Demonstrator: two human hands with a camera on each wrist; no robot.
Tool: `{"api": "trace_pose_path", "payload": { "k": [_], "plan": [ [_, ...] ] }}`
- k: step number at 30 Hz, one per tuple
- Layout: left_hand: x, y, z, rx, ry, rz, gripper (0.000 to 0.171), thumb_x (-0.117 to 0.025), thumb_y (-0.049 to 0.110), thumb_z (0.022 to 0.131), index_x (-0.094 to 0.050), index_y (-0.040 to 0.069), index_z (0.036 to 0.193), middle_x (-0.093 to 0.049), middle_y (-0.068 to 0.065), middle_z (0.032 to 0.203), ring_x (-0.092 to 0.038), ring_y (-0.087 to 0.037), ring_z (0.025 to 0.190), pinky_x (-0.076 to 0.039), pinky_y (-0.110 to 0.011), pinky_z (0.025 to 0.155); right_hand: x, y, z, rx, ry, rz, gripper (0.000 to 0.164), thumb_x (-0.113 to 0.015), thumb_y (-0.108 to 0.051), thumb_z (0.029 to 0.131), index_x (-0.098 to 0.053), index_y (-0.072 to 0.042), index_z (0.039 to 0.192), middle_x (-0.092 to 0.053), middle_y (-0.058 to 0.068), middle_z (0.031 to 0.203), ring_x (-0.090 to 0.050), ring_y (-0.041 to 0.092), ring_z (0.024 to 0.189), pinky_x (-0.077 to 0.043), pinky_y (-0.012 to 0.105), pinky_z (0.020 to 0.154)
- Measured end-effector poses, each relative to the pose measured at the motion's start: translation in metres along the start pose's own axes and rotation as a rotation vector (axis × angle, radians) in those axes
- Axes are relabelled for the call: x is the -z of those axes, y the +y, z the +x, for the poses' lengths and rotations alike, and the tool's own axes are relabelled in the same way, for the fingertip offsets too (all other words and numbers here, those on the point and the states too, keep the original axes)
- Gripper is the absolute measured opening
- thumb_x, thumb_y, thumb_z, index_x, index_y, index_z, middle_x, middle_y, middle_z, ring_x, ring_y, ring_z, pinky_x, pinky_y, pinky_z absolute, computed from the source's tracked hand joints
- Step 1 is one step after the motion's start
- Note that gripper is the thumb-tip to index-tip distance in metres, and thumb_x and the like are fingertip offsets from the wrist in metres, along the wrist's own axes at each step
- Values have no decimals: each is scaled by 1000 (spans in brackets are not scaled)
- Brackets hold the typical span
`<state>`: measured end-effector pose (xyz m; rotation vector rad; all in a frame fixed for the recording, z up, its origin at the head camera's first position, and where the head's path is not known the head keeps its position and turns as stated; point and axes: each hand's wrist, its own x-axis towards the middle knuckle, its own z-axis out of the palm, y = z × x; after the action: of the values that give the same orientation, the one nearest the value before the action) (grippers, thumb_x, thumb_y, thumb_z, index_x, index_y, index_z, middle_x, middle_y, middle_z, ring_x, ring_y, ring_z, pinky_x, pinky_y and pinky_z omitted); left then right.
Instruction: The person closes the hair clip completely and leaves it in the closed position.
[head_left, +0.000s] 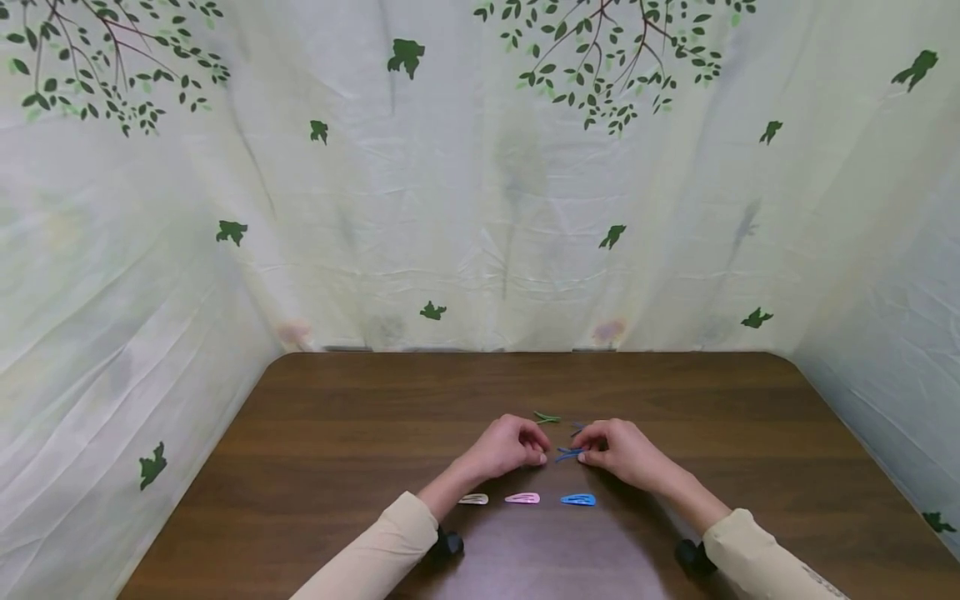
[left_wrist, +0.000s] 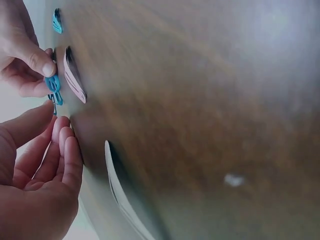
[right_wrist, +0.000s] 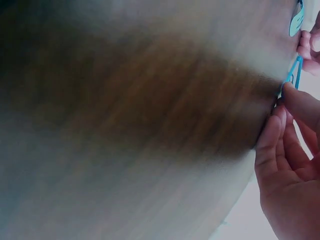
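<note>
One blue hair clip (head_left: 573, 452) is between the two hands, over the counter (head_left: 360, 417), its arms spread apart. The right hand (head_left: 618, 450) pinches one end. The left hand (head_left: 510, 446) is just beside the other end, fingers softly bent, and seems to hold nothing. A firm pinch should help, with left fingertips kept out of the gap. Nearer the person lie a pale clip (head_left: 474, 499), a pink clip (head_left: 522, 498) and a flat blue clip (head_left: 578, 500).

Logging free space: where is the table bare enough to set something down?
The table looks bare left of the left hand, right of the right hand, and along the back curtain. It's crowded around both hands, held blue clip, green clip and row of clips.
</note>
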<state>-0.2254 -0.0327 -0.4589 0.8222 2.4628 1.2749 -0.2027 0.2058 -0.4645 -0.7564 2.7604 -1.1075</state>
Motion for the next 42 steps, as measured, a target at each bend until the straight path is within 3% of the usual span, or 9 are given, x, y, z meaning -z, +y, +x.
{"api": "trace_pose_path", "payload": {
  "k": [18, 32, 42],
  "plan": [
    [5, 1, -12, -22, 53, -13, 14, -77, 1, 80, -73, 1, 93, -66, 4, 76, -61, -10, 72, -49, -21, 66, 1, -7, -4, -47, 47, -40, 4, -73, -10, 89, -73, -13, 92, -63, -11, 80, -56, 6, 72, -49, 26, 66],
    [16, 6, -27, -12, 117, -74, 18, -77, 6, 82, -73, 1, 99, -67, 6, 81, -62, -10, 75, -51, -24, 70, -2, -22, -12, -66, 142, -10, 9, -74, -12, 89, -74, -21, 90, -68, -10, 91, -63, 6, 80, -52, 26, 69],
    [19, 11, -41, -26, 154, -96, 21, -77, 5, 82, -73, 1, 102, -68, 1, 87, -63, -11, 77, -52, -24, 73, -9, -39, -19, -37, 224, 14, 12, -75, -11, 87, -75, -23, 91, -68, -15, 87, -63, 4, 78, -53, 26, 71]
  ]
}}
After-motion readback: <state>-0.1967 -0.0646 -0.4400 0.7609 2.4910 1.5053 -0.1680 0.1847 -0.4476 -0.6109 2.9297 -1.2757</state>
